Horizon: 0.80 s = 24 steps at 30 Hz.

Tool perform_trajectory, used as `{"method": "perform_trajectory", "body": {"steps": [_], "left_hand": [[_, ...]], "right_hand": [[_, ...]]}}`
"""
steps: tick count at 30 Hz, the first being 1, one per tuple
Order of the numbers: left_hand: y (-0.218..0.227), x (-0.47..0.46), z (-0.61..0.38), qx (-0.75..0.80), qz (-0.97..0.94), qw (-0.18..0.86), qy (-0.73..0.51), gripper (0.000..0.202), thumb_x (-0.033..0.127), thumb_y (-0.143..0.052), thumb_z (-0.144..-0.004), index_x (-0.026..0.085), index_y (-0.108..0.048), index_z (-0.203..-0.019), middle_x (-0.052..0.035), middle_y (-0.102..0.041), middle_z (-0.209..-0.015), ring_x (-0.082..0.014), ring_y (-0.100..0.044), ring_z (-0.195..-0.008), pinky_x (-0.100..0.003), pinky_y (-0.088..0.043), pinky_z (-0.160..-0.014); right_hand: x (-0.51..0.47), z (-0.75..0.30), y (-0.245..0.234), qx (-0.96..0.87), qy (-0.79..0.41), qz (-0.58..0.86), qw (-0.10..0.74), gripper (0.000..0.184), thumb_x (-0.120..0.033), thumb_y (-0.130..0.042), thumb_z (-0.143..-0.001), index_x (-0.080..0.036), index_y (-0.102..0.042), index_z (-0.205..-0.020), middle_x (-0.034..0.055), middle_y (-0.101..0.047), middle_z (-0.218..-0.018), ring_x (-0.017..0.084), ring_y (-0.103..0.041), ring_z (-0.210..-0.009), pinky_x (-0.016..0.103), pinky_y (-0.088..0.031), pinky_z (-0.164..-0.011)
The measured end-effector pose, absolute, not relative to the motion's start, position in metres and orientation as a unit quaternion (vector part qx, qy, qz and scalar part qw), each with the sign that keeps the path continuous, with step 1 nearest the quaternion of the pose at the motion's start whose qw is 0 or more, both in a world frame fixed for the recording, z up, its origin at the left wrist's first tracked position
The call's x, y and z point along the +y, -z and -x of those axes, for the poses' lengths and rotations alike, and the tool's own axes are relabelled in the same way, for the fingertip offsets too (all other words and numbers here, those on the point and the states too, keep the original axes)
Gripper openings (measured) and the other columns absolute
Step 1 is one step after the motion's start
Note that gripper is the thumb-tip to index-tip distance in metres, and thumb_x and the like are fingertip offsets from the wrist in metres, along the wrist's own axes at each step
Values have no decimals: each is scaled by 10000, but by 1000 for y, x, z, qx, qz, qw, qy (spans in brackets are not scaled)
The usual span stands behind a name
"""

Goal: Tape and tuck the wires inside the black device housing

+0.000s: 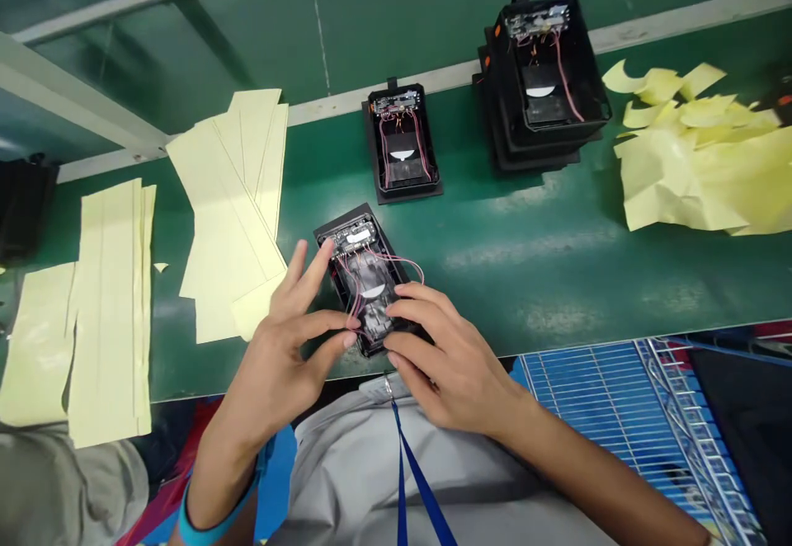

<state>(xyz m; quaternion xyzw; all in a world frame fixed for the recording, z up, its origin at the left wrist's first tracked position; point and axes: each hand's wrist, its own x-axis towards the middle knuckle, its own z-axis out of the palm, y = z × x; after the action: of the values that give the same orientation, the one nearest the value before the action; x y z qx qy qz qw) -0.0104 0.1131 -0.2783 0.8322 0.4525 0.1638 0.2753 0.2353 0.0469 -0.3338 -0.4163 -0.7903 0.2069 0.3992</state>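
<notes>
Near edge: grey shirt front (352,472) with a blue lanyard (412,480); turquoise wristband (210,525) on the left wrist. Both hands are at the black device casing (365,278), which sits on the near part of the green workbench (525,298), its inside open to view. Right hand (442,356): fingers curled and closed over the casing's near right side, apparently gripping it. Left hand (281,356): fingers spread open above the left side, thumb reaching in over the wiring, no clear grip. Pink and red wires (402,261) loop out beyond the right edge; a circuit board (355,237) lies at the far end. Near right, below the bench edge: blue wire rack (606,414). On the bench, left: pale yellow adhesive sheets (232,216), overlapping. Right: crumpled yellow backing paper (699,167). Farther on: a second open casing (402,138) and a stack of black casings (538,76), both wired, beside a pale rail (433,84)
</notes>
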Motion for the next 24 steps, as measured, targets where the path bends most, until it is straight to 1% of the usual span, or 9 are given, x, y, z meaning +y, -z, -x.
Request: {"method": "perform_trajectory", "body": {"steps": [3, 6, 8, 10, 12, 13, 19, 21, 24], "left_hand": [[274, 118, 12, 421, -859, 261, -130, 178, 345, -718, -1043, 324, -848, -1162, 66, -204, -1826, -350, -41, -1762, -712, -259, -1402], [274, 120, 9, 400, -873, 258, -109, 176, 332, -700, -1053, 310, -855, -1135, 71, -149, -1832, -341, -9, -1761, -714, -182, -1419], [275, 122, 5, 407, -872, 251, -107, 173, 333, -694, -1055, 281, -858, -1034, 83, -132, -1830, -334, -10, -1761, -701, -179, -1425], [275, 123, 2, 414, -870, 248, -105, 201, 348, -691, -1055, 257, -848, -969, 84, -135, -1830, -330, -31, -1762, -683, -197, -1430], [273, 125, 0, 415, -871, 247, -95, 210, 352, -682, -1059, 247, -842, -972, 73, -142, -1832, -328, -48, -1762, -671, -221, -1429], [272, 126, 0, 413, -872, 245, -92, 210, 353, -678, -1061, 245, -839, -982, 68, -145, -1833, -330, -55, -1762, -671, -232, -1426], [265, 123, 0, 411, -884, 212, -75, 207, 390, -704, -1038, 210, -801, -1003, 37, -124, -1847, -376, -60, -1759, -715, -193, -1417], [265, 118, -1, 413, -884, 207, -68, 182, 360, -704, -1031, 197, -782, -1006, 27, -104, -1852, -387, -55, -1758, -721, -184, -1417], [268, 109, -2, 427, -878, 205, -74, 135, 313, -685, -1033, 201, -759, -1039, 18, -104, -1854, -382, -67, -1760, -725, -223, -1408]], "right_hand": [[44, -234, 338, -786, -213, 411, 411, 209, -39, -629, -942, -96, -702, -1129, 181, -602, -1349, 343, -506, -1486, 541, -535, -1264], [42, -233, 340, -793, -205, 409, 403, 244, -36, -597, -950, -113, -698, -1158, 189, -607, -1399, 355, -482, -1540, 588, -516, -1283], [40, -232, 338, -800, -191, 419, 385, 287, -50, -597, -948, -136, -704, -1200, 178, -615, -1459, 361, -447, -1580, 640, -443, -1329], [38, -231, 335, -806, -164, 439, 360, 333, -79, -605, -947, -170, -713, -1248, 149, -612, -1538, 360, -403, -1616, 676, -330, -1378], [35, -229, 334, -806, -140, 457, 349, 358, -104, -605, -948, -200, -723, -1273, 115, -606, -1587, 345, -389, -1628, 668, -245, -1406], [34, -228, 333, -803, -135, 464, 349, 361, -113, -605, -950, -209, -727, -1276, 103, -604, -1599, 336, -393, -1628, 653, -231, -1410], [29, -223, 340, -775, -125, 489, 381, 386, -118, -632, -937, -229, -732, -1293, 90, -625, -1586, 318, -428, -1611, 601, -306, -1374], [29, -222, 340, -758, -131, 497, 402, 389, -107, -653, -924, -208, -727, -1292, 105, -632, -1574, 322, -431, -1614, 601, -321, -1366], [31, -219, 334, -731, -158, 513, 420, 342, -127, -675, -905, -199, -731, -1235, 107, -616, -1597, 343, -413, -1633, 625, -314, -1367]]}}
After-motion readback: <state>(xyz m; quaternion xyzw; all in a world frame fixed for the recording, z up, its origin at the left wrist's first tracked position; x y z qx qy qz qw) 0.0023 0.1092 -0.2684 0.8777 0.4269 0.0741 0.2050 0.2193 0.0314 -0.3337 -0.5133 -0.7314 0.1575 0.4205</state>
